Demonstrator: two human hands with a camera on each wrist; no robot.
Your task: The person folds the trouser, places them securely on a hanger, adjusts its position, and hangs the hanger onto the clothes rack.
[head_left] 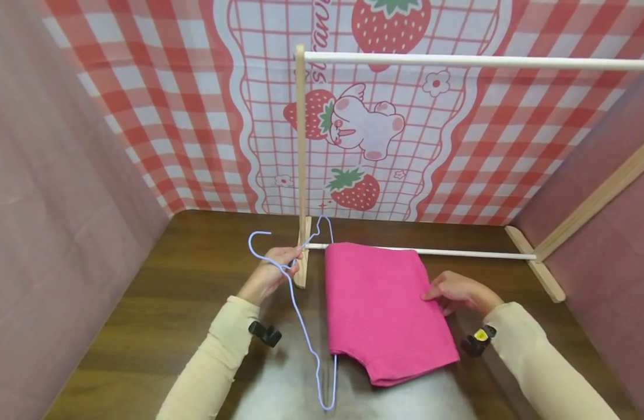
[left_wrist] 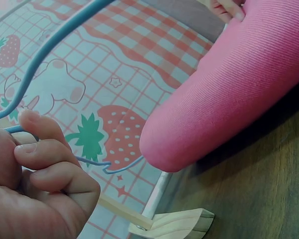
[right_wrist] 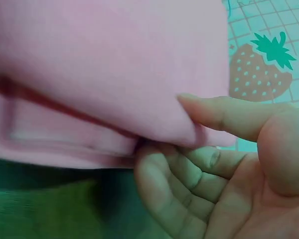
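Note:
A light blue-purple clothes hanger [head_left: 299, 315] is gripped near the base of its hook by my left hand [head_left: 272, 274], with its hook up at the left. Folded pink pants [head_left: 382, 309] drape over the hanger's bottom bar, most of which they hide. My right hand [head_left: 461, 290] pinches their right edge. In the right wrist view the thumb lies on top of the pink cloth [right_wrist: 114, 64] and the other fingers curl beneath. Curled fingers of the left hand [left_wrist: 55, 184] show around the hanger wire [left_wrist: 34, 67] in the left wrist view.
Behind the pants stands a rack with a wooden post [head_left: 301, 146], a white top rod [head_left: 458, 60] and a low white rod [head_left: 474, 254]. A strawberry-print checked cloth [head_left: 196, 116] hangs at the back of the brown wooden table [head_left: 159, 326]. Pink curtains [head_left: 65, 204] flank both sides.

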